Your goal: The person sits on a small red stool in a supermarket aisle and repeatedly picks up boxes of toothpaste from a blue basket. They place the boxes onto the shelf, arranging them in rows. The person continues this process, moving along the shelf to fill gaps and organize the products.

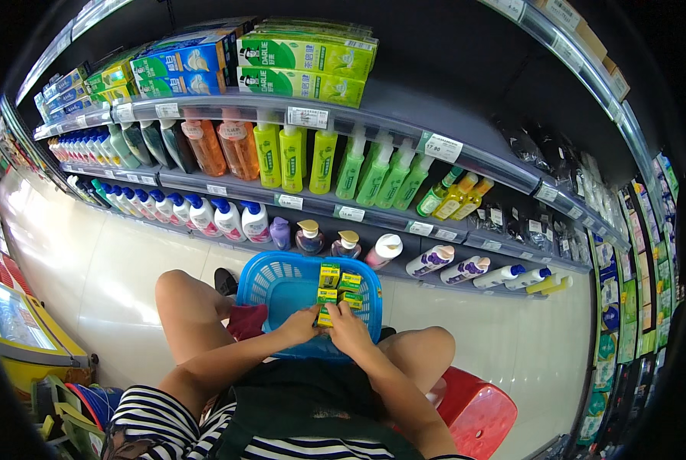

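Note:
A blue plastic basket rests between my knees. Several small yellow and green boxes lie along its right side. My left hand and my right hand meet over the basket's near part, with their fingertips on a small yellow box between them. Both hands' fingers are closed about that box, and they partly hide it. A dark red cloth hangs at the basket's left edge.
Beyond the basket stand shelves with pump bottles, lotion bottles and toothpaste boxes. A red plastic stool is at the lower right. A yellow-framed freezer stands at the left.

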The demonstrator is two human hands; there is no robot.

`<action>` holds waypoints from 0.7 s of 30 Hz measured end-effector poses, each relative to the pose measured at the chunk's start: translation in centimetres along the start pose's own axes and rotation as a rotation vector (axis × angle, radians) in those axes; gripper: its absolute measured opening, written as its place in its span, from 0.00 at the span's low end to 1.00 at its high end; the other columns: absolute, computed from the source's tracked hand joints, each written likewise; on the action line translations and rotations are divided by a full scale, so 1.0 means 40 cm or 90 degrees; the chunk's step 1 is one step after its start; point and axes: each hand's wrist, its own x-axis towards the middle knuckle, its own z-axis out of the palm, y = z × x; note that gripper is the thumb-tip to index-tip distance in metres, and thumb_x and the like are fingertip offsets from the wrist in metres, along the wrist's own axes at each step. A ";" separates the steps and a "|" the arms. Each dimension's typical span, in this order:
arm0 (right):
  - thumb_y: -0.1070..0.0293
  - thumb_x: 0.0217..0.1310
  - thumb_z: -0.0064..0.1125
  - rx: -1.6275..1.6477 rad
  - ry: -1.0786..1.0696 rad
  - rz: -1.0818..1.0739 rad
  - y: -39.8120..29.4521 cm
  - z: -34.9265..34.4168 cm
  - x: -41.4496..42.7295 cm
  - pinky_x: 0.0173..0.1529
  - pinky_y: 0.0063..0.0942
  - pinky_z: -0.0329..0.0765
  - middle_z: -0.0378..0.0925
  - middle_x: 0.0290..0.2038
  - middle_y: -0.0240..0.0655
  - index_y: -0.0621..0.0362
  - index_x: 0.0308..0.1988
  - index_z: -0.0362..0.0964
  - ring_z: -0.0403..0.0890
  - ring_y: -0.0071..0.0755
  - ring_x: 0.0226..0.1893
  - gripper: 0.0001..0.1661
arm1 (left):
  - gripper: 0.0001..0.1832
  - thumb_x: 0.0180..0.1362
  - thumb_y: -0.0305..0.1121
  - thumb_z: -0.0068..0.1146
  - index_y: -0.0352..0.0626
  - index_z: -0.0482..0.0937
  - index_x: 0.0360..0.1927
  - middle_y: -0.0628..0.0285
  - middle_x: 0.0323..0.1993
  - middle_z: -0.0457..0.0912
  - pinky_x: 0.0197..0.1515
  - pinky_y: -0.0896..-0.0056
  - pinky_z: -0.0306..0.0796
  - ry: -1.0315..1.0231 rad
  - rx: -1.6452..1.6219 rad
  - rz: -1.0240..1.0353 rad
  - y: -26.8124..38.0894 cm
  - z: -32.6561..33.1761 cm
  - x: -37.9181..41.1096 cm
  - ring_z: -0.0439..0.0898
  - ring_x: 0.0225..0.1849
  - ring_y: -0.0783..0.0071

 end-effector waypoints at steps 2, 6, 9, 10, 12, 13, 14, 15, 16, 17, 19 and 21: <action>0.74 0.52 0.65 -0.003 -0.011 0.015 0.041 0.051 0.004 0.40 0.48 0.81 0.67 0.49 0.49 0.57 0.59 0.61 0.80 0.60 0.43 0.34 | 0.40 0.56 0.44 0.66 0.36 0.62 0.67 0.37 0.52 0.78 0.52 0.48 0.73 -0.036 -0.029 -0.040 -0.026 0.038 0.021 0.78 0.51 0.39; 0.76 0.52 0.64 -0.052 -0.058 0.063 0.121 0.140 0.028 0.41 0.48 0.82 0.67 0.51 0.51 0.57 0.58 0.62 0.81 0.61 0.43 0.34 | 0.35 0.60 0.43 0.60 0.36 0.61 0.65 0.36 0.50 0.79 0.51 0.45 0.72 -0.053 -0.065 -0.082 -0.049 0.095 0.067 0.78 0.50 0.37; 0.78 0.52 0.63 -0.081 -0.069 0.100 0.144 0.166 0.031 0.41 0.47 0.82 0.66 0.52 0.53 0.57 0.58 0.62 0.82 0.61 0.42 0.33 | 0.30 0.63 0.41 0.54 0.35 0.61 0.64 0.36 0.50 0.78 0.52 0.44 0.72 -0.084 -0.082 -0.137 -0.040 0.121 0.105 0.77 0.52 0.36; 0.78 0.52 0.62 -0.089 -0.068 0.108 0.148 0.170 0.032 0.41 0.47 0.83 0.66 0.53 0.53 0.57 0.57 0.62 0.82 0.61 0.42 0.32 | 0.29 0.64 0.40 0.52 0.35 0.61 0.64 0.35 0.50 0.78 0.52 0.44 0.71 -0.099 -0.084 -0.162 -0.037 0.127 0.116 0.76 0.52 0.36; 0.79 0.53 0.63 -0.118 -0.091 0.119 0.154 0.174 0.037 0.39 0.43 0.85 0.65 0.55 0.54 0.56 0.57 0.62 0.82 0.59 0.42 0.32 | 0.27 0.65 0.40 0.50 0.36 0.61 0.64 0.36 0.51 0.78 0.53 0.45 0.71 -0.055 -0.100 -0.166 -0.062 0.170 0.127 0.76 0.53 0.36; 0.79 0.53 0.63 -0.132 -0.101 0.129 0.161 0.177 0.037 0.38 0.41 0.86 0.65 0.57 0.55 0.56 0.58 0.62 0.82 0.59 0.42 0.32 | 0.27 0.66 0.39 0.48 0.37 0.62 0.64 0.36 0.52 0.77 0.53 0.45 0.71 -0.036 -0.106 -0.166 -0.065 0.184 0.131 0.75 0.54 0.37; 0.79 0.53 0.63 -0.131 -0.092 0.136 0.166 0.181 0.037 0.37 0.41 0.86 0.65 0.57 0.54 0.56 0.57 0.63 0.83 0.58 0.41 0.31 | 0.29 0.66 0.40 0.49 0.36 0.60 0.66 0.36 0.53 0.77 0.52 0.45 0.71 -0.058 -0.105 -0.168 -0.071 0.193 0.135 0.75 0.54 0.37; 0.78 0.53 0.63 -0.131 -0.082 0.144 0.175 0.186 0.038 0.37 0.40 0.86 0.65 0.56 0.54 0.56 0.57 0.63 0.83 0.57 0.40 0.30 | 0.31 0.67 0.41 0.49 0.36 0.58 0.68 0.37 0.53 0.77 0.52 0.46 0.71 -0.080 -0.104 -0.168 -0.067 0.193 0.140 0.76 0.54 0.38; 0.78 0.54 0.63 -0.131 -0.072 0.152 0.183 0.192 0.037 0.37 0.40 0.86 0.65 0.56 0.53 0.57 0.56 0.64 0.83 0.56 0.40 0.29 | 0.33 0.68 0.42 0.49 0.35 0.57 0.70 0.37 0.54 0.76 0.51 0.46 0.71 -0.101 -0.102 -0.169 -0.063 0.194 0.145 0.76 0.54 0.39; 0.78 0.54 0.63 -0.144 -0.069 0.155 0.189 0.198 0.034 0.37 0.39 0.86 0.65 0.56 0.52 0.57 0.55 0.65 0.83 0.55 0.39 0.28 | 0.32 0.67 0.41 0.50 0.36 0.58 0.69 0.37 0.54 0.76 0.51 0.46 0.70 -0.120 -0.111 -0.172 -0.060 0.193 0.148 0.75 0.54 0.39; 0.77 0.55 0.62 -0.169 -0.060 0.153 0.194 0.208 0.035 0.36 0.38 0.86 0.65 0.55 0.52 0.57 0.54 0.66 0.84 0.53 0.38 0.26 | 0.30 0.66 0.38 0.51 0.39 0.60 0.69 0.37 0.55 0.76 0.53 0.46 0.70 -0.151 -0.129 -0.179 -0.062 0.189 0.154 0.75 0.55 0.39; 0.79 0.51 0.62 -0.157 -0.070 0.171 0.198 0.211 0.040 0.37 0.42 0.84 0.65 0.53 0.54 0.57 0.52 0.66 0.84 0.55 0.37 0.27 | 0.30 0.65 0.38 0.52 0.41 0.61 0.69 0.37 0.55 0.76 0.52 0.46 0.70 -0.141 -0.131 -0.201 -0.067 0.194 0.150 0.75 0.55 0.39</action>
